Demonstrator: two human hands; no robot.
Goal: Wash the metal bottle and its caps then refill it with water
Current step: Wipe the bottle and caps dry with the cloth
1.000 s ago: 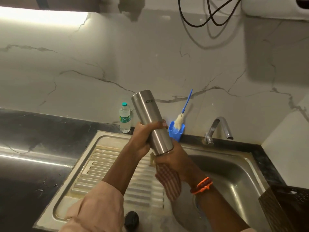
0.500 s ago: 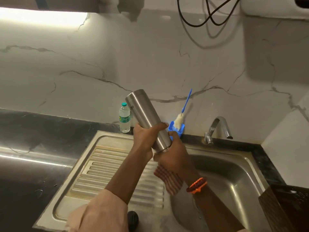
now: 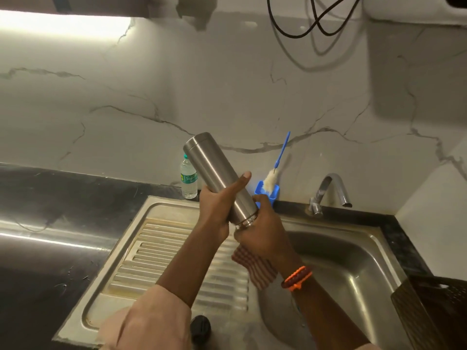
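Observation:
The steel metal bottle [image 3: 214,168] is upside down over the sink, tilted with its base up and to the left. My left hand [image 3: 217,208] grips its body. My right hand [image 3: 262,231] wraps round the threaded open mouth at the lower end and holds a red-checked cloth [image 3: 255,271], which hangs below the palm. One black cap [image 3: 201,329] lies on the drainboard near the front edge, partly behind my left sleeve.
The steel sink [image 3: 353,269] has a ribbed drainboard [image 3: 156,261] on its left and a tap [image 3: 328,193] at the back. A small plastic water bottle [image 3: 188,180] and a blue-handled brush [image 3: 271,178] in a blue holder stand by the wall. A dark basket [image 3: 434,311] sits at right.
The bottle has tilted further to the left, its base swinging up and left. Both hands have kept their hold and the right hand has turned at the mouth.

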